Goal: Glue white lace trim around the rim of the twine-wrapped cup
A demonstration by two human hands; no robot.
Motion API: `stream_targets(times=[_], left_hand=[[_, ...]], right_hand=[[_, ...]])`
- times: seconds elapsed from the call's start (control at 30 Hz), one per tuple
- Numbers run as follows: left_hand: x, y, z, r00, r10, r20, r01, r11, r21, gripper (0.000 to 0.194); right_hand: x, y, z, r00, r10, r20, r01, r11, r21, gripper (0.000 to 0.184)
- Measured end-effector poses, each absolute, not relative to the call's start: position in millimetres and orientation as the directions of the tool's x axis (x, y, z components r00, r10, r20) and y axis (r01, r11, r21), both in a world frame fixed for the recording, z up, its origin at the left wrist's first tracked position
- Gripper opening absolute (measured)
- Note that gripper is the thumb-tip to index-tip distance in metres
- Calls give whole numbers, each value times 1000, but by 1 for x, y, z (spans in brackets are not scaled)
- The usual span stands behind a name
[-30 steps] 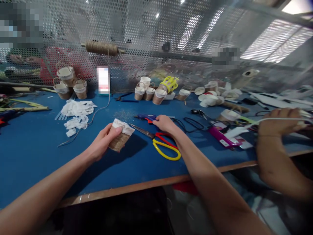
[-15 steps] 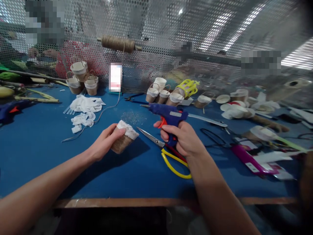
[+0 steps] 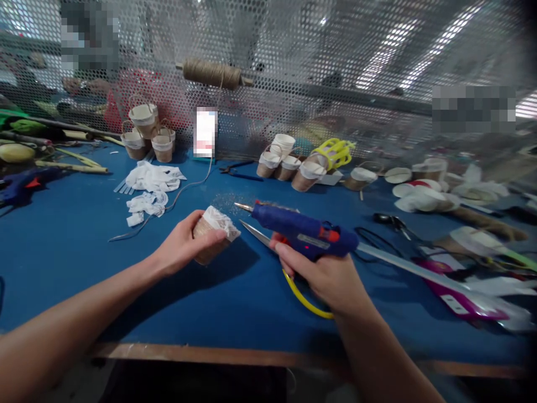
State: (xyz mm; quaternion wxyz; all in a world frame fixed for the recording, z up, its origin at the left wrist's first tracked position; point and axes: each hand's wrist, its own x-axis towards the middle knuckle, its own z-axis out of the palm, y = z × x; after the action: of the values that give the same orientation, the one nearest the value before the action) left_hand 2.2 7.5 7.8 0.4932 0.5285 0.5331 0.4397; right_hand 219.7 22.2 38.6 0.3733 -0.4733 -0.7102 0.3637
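My left hand (image 3: 181,247) grips a small twine-wrapped cup with white lace round its top (image 3: 213,238), held tilted just above the blue table (image 3: 84,263). My right hand (image 3: 323,275) is closed round the handle of a blue glue gun (image 3: 302,229), whose metal nozzle points left toward the cup, a short gap away. A white glue stick juts out behind the gun to the right. Yellow-and-red-handled scissors (image 3: 289,274) lie on the table under my right hand.
White lace scraps (image 3: 151,184) and a twine strand lie at left; finished cups (image 3: 147,131) and more cups (image 3: 289,165) stand along the perforated metal screen. A twine spool (image 3: 212,73) hangs above. Black scissors (image 3: 392,221), a purple tool (image 3: 457,294) and clutter fill the right side.
My right hand picked the glue gun off the table, raised it, then lowered and turned it so the nozzle points at the cup. The cup in my left hand stayed nearly still.
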Motion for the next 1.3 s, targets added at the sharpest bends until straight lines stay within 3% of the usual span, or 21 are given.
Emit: stream_targets(times=[0.17,0.67,1.3], left_hand=[[1,9,6,3,999,-34,173,33,984,52],[0,11,2,-70,998,-6,282,26,959,61],[2,11,3,-85,996,-1,308,27,951,61]], right_hand=[[225,18,28,-346,885,313,542,461,-703,8],[221,20,25,-429,828,361,588,560,-584,15],[218,19,27,-361,869,337,573,492,-656,17]])
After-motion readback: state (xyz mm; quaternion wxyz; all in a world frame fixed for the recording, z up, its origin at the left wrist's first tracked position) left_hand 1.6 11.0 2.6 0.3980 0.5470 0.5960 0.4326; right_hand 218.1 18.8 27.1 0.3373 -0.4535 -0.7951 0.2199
